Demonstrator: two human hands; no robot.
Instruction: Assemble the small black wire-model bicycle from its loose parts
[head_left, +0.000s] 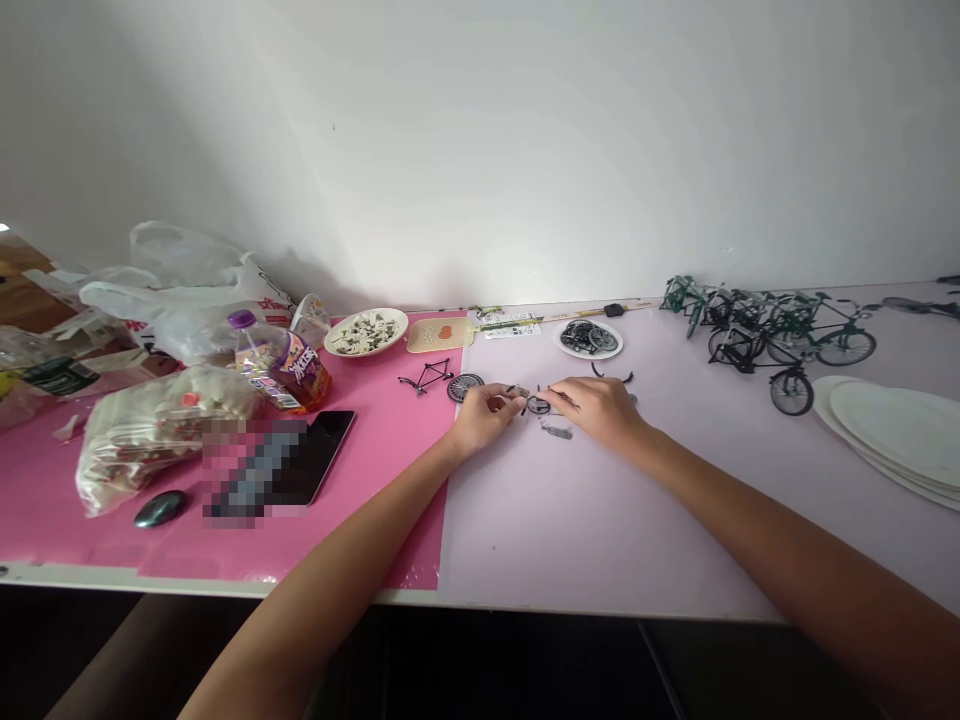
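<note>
My left hand point(486, 415) pinches at a small dark model bicycle part point(538, 404) over the pale sheet. The fingers of my right hand point(600, 408) close on the other side of this part, so the two hands almost meet. Its exact shape is partly hidden by the fingertips. Just below lies a small grey piece point(556, 432). A spoked toy wheel point(465, 387) lies beside my left hand, with a black bicycle frame point(426, 378) farther left. Behind my right hand are thin curved black pieces point(612, 374).
A plate of dark wheels point(621, 345) and a plate of small pieces point(397, 342) stand at the back. Assembled model bicycles point(792, 390) and stacked white plates point(900, 425) are on the right. Leftward are a drink bottle point(279, 365), a phone point(330, 450), a mouse point(160, 508) and bags point(161, 420).
</note>
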